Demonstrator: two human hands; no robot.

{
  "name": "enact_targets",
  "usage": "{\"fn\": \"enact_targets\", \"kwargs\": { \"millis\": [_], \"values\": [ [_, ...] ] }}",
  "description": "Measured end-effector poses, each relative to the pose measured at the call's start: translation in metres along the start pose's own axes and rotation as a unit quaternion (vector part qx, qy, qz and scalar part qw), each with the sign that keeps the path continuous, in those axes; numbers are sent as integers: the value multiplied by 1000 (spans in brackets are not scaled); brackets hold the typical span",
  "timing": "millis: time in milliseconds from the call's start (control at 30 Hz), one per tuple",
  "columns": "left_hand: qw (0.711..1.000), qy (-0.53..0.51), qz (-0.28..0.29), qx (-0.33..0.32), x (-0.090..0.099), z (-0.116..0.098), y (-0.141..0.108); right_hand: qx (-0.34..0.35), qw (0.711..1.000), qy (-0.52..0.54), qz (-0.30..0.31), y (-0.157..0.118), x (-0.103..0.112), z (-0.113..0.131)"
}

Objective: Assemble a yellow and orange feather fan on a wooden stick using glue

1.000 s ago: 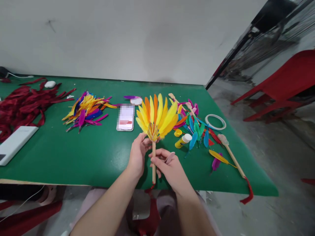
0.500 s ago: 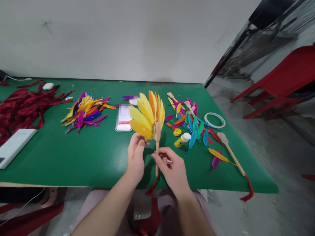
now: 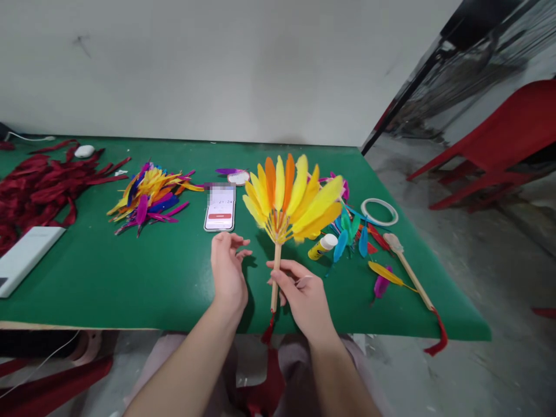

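Note:
My right hand grips the wooden handle of a feather fan, holding it upright over the table. Yellow and orange feathers spread from the top of the handle, and a red tassel hangs from its lower end. A thin pale piece, too small to name, shows between the fingers of that hand. Left of the handle, my left hand is apart from the fan, fingers loosely curled and spread, holding nothing. The glue stick, yellow with a white cap, stands just right of the fan.
On the green table lie a phone, a feather pile, red ribbons and a white power bank. To the right are loose feathers, a tape roll and another handle. A red chair stands beyond.
The fan has turned so its feathered face shows, spread to both sides. My left hand has let go of the feathers and moved slightly left. My right hand still holds the handle.

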State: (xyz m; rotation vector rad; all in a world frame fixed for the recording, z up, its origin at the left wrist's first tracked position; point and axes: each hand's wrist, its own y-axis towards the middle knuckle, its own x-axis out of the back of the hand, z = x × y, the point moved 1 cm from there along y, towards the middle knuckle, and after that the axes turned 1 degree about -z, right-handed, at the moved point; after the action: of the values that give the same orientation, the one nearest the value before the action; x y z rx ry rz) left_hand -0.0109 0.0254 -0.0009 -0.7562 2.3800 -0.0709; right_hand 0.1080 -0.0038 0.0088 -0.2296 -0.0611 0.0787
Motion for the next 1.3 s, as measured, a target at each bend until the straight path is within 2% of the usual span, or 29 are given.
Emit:
{"fn": "enact_targets", "kwargs": {
  "millis": [67, 133, 233, 300, 500, 700, 1300],
  "values": [
    [994, -29, 16, 106, -3, -1, 0, 2, 1000, 18, 6, 1, 0, -1],
    [983, -40, 71, 165, -5, -1, -2, 9, 1000, 23, 10, 1, -1, -2],
    [978, -16, 150, 146, -8, 0, -8, 5, 1000, 14, 22, 2, -3, -1],
    [977, 9, 176, 121, -8, 1, -10, -8, 999, 2, 35, 2, -5, 0],
    [978, 17, 157, 134, -8, 2, -9, -32, 997, -22, 62, 0, -7, 1],
    [964, -10, 158, 212, -10, -3, -12, -19, 998, -8, 52, -1, -9, 0],
    [957, -22, 173, 231, -9, -5, -15, -25, 998, -12, 53, -2, -9, 0]
  ]
}}
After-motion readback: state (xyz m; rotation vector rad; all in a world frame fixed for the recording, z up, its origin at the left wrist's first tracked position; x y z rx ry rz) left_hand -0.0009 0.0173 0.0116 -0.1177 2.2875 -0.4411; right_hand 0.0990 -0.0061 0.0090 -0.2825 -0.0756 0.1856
